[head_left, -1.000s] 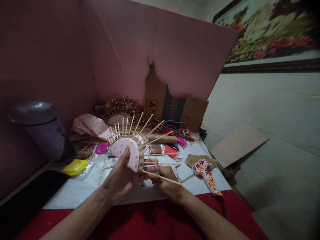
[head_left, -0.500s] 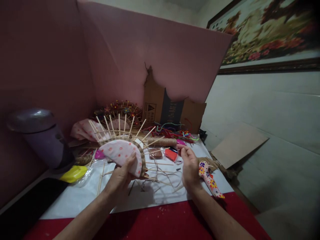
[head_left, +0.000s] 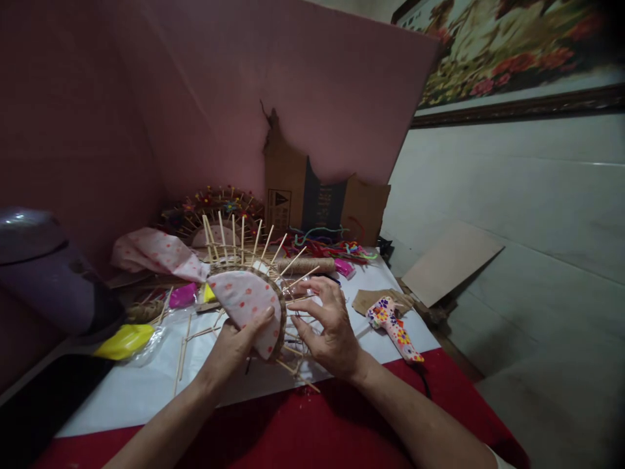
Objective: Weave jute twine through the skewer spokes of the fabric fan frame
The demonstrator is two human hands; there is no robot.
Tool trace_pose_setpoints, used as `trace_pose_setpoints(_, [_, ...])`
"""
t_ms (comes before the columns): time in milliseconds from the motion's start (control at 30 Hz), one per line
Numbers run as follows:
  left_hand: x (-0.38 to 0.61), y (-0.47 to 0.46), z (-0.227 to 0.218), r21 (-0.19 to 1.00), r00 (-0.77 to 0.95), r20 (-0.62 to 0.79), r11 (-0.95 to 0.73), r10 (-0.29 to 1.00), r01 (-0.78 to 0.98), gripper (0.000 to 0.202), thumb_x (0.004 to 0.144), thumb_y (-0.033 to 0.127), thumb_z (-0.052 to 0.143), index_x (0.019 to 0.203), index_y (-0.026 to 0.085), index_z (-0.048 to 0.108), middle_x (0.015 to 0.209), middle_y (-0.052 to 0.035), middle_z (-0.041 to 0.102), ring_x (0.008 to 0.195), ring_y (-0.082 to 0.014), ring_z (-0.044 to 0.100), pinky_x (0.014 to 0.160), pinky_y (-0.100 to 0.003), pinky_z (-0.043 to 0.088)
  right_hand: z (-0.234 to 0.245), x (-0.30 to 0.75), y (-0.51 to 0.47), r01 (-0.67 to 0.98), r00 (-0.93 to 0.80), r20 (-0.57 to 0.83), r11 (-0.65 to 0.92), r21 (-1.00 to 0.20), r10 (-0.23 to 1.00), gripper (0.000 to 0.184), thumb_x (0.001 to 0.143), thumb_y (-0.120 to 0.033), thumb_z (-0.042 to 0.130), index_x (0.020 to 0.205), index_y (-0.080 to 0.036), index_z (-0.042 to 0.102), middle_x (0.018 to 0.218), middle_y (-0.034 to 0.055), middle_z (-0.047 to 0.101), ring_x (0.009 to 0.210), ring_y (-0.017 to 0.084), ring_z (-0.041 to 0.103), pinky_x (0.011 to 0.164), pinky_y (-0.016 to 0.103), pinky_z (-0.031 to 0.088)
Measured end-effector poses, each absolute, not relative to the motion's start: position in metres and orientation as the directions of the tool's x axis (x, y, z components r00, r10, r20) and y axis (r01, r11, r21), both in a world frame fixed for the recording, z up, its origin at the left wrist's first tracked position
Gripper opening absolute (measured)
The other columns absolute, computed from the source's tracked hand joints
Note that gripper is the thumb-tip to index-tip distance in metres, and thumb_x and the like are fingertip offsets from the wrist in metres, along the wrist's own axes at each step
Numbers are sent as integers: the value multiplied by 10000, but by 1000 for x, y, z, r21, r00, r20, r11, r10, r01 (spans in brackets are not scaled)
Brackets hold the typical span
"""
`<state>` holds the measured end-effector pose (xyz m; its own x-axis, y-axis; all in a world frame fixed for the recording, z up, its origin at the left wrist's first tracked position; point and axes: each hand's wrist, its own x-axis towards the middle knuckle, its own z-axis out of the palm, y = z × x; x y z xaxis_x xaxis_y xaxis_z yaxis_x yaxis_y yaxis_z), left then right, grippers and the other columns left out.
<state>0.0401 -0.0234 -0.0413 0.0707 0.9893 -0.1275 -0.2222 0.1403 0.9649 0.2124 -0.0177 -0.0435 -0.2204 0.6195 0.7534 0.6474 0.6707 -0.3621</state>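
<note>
My left hand [head_left: 239, 345] grips a half-round piece [head_left: 247, 303] covered in white cloth with red dots, its thumb lying on the cloth. Thin wooden sticks [head_left: 243, 238] fan out from the curved edge, with brown twine [head_left: 282, 312] woven along that edge. My right hand [head_left: 327, 329] is at the right side of the piece, among the lower sticks. Its thumb and index finger come close together in a pinch; what lies between them is too small to make out. Loose strands hang below the rim, partly hidden by the right hand.
A hot glue gun with a flowered cover [head_left: 393, 329] lies at the right on brown card. Behind are a twine roll [head_left: 306, 266], coloured pipe cleaners [head_left: 317, 244], torn cardboard [head_left: 288, 176] and a decorated fan-shaped piece [head_left: 215, 225]. Left stand a purple bottle [head_left: 53, 280] and a yellow packet [head_left: 125, 341].
My right hand has come left from beside the glue gun to the edge of the stick piece. My left hand keeps its hold on the piece. The camera view has shifted.
</note>
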Motion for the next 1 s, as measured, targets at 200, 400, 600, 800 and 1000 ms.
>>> trace_pose_setpoints(200, [44,-27,-32,948,18,-177,175,984,-264,233,649,318,715,792,143,659,630,-40,659,503,-151,585,455,-239,484,-41,218,-16,736,-233,730,608,-300,642,265,686,-137,619,917,-258,663,1197,51,513,1219,280,346,1012,470,276])
trace_pose_setpoints(400, [40,-25,-31,944,16,-179,176,984,-279,258,643,325,718,805,133,658,650,-55,666,511,-178,604,455,-285,516,-37,224,-13,742,-239,717,599,-301,655,230,716,-213,654,937,-271,678,1216,51,513,1235,282,333,1013,484,265])
trace_pose_setpoints(600, [36,-20,-36,935,16,-156,152,988,-321,275,644,348,717,790,130,635,644,-39,644,528,-169,599,473,-297,535,-34,226,-12,622,-297,723,701,-348,623,197,840,-212,534,967,-271,672,1171,49,551,1168,221,421,1016,463,288])
trace_pose_setpoints(800, [36,-21,-35,931,15,-166,162,986,-326,285,638,339,721,800,122,632,661,-47,654,523,-164,599,450,-281,534,-33,226,-14,625,-339,722,718,-306,603,158,818,-211,550,882,-257,688,1208,44,539,1232,255,351,1012,474,290])
trace_pose_setpoints(1000, [34,-19,-34,910,35,-184,184,982,-371,266,651,323,717,796,119,624,642,-52,651,501,-157,593,452,-281,538,-31,230,-13,572,-309,746,742,-350,590,184,840,-219,509,843,-239,692,1216,49,519,1219,250,367,1030,480,274])
